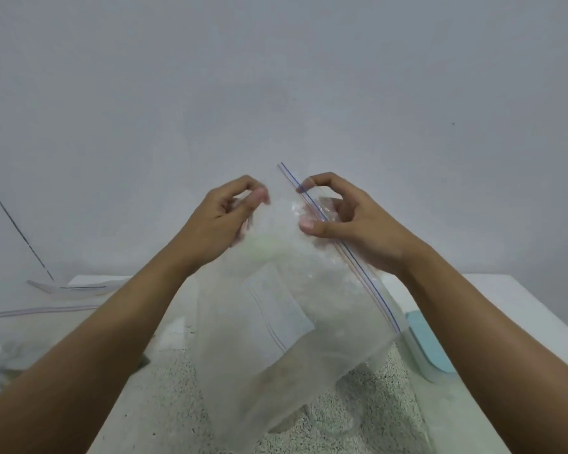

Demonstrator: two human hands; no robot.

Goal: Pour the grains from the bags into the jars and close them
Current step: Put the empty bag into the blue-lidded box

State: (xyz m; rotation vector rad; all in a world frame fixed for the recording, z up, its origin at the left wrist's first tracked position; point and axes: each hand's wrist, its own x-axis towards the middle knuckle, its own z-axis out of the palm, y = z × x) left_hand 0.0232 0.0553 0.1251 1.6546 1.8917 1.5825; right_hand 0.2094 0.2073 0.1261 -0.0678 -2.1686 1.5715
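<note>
I hold a clear zip bag (295, 309) up in the air over a container of pale speckled grains (335, 417). The bag looks empty and hangs crumpled, its lower end over the grain. My left hand (223, 217) pinches the bag's upper left part. My right hand (345, 217) pinches the upper right part by the red and blue zip strip (358, 267), which runs diagonally down to the right. The container's walls are hard to make out behind the bag.
A light blue lid (430, 345) lies on the white table (492, 290) at the right of the grains. More clear zip bags (46, 309) lie at the left, one over something dark. A grey wall stands behind the table.
</note>
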